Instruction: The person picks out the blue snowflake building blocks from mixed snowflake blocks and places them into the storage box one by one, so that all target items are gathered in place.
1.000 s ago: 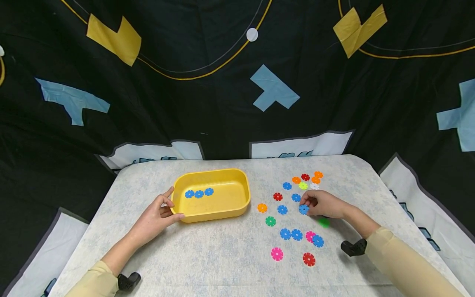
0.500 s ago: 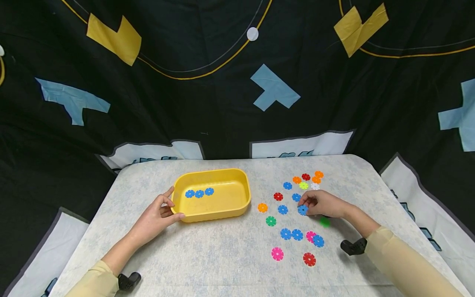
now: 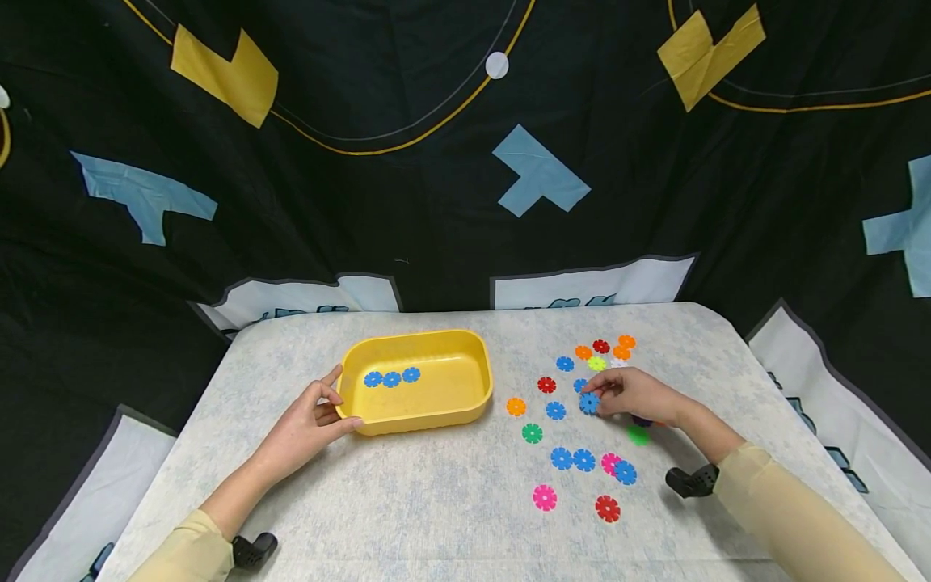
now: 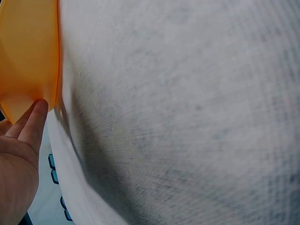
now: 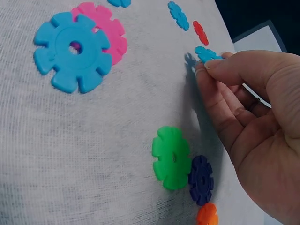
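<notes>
My right hand (image 3: 638, 396) pinches a blue snowflake disc (image 3: 589, 403) between thumb and fingertips, and in the right wrist view this notched disc (image 5: 205, 53) stands out past the fingertips with its shadow on the cloth. At the left end of a yellow tray (image 3: 416, 423), my left hand (image 3: 309, 420) holds the rim, thumb at the front corner and fingers along the side. Three blue discs (image 3: 391, 379) lie in a row inside the tray. Close by the right hand are another blue disc (image 3: 579, 385), a green disc (image 5: 171, 158) and a dark purple disc (image 5: 201, 180).
More discs lie scattered over the table's right half: pink (image 3: 545, 497), red (image 3: 607, 508), green (image 3: 532, 433), orange (image 3: 516, 406), yellow (image 3: 596, 364) and several blue ones. One blue disc (image 5: 72, 52) overlaps a pink disc (image 5: 115, 35). A black curtain (image 3: 436, 226) hangs behind the table.
The right hand has shifted slightly up and to the left with the blue disc, uncovering a dark disc beneath the hand. The left hand and the tray stay in place.
</notes>
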Demonstrator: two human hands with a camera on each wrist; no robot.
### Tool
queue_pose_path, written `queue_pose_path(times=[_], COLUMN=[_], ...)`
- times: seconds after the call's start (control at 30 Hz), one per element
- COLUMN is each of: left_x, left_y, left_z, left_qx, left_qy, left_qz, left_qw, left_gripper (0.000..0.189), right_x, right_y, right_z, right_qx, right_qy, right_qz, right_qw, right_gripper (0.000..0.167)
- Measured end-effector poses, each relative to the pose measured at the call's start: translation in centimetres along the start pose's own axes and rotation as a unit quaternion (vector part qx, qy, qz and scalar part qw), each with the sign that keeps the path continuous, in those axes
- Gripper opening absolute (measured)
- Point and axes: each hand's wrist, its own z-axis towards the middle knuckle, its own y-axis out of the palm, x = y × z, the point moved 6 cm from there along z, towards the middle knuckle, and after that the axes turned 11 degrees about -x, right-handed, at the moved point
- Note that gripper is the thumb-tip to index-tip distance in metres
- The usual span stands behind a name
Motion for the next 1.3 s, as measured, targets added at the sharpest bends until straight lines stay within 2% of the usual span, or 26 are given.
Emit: queue_pose_path(times=[0.17, 0.5, 1.1, 1.3], left_x=[0.0, 0.0, 0.3, 0.4], left_y=[0.0, 0.0, -0.1, -0.1], left_z=[0.0, 0.0, 0.1, 0.1], left_qx=[0.002, 0.002, 0.001, -0.001], left_qy=[-0.002, -0.003, 0.002, -0.002], left_qz=[-0.003, -0.001, 0.006, -0.001], left_qw=[1.0, 1.0, 1.0, 1.0], left_gripper=[0.058, 0.058, 0.059, 0.059], right_x=[-0.4, -1.6, -6.2, -7.8], right_y=[-0.4, -0.7, -1.0, -0.6], right_z=[0.1, 1.0, 4.4, 5.6], right_qx=[0.016, 0.013, 0.003, 0.004], right_qy=[0.005, 0.0, -0.031, -0.03], right_qz=[0.007, 0.061, 0.08, 0.052], right_qw=[0.9998, 0.998, 0.9963, 0.9982], right_gripper=[0.037, 0.039, 0.041, 0.041])
